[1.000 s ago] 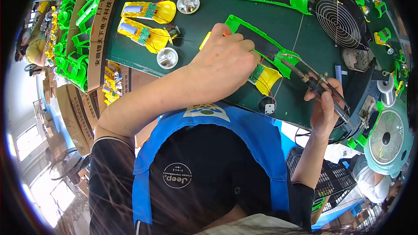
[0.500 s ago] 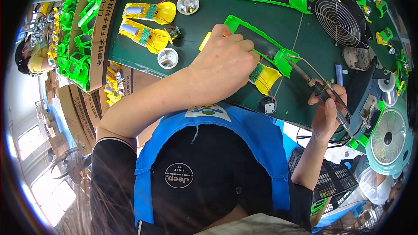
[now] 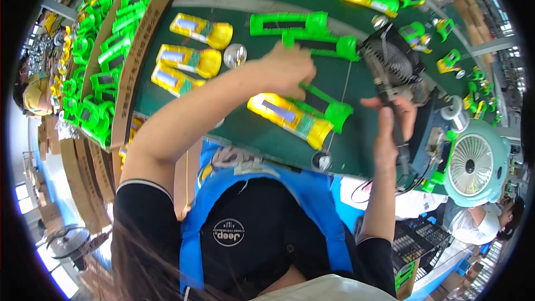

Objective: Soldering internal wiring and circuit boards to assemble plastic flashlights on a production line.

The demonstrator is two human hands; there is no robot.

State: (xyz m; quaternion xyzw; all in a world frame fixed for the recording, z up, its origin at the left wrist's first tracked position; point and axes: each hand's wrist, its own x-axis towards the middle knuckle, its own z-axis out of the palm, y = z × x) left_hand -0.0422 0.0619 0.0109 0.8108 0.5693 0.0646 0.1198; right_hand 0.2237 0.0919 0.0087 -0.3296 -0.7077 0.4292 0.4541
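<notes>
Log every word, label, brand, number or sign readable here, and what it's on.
I leave wording uncopied, but printing shows here:
Black shirt: round white emblem with lettering.
Cardboard box: dark characters along its side, blurred.
Stacked cartons: any markings too blurred to read.

A green table (image 3: 245, 134) spans the centre and top. Bright light glares through windows (image 3: 64, 281) at lower left, near a dark fan (image 3: 67, 242). Cartons (image 3: 72, 173) stand at left, a teal fan (image 3: 471, 165) at right, a black crate (image 3: 419, 238) at lower right.
</notes>
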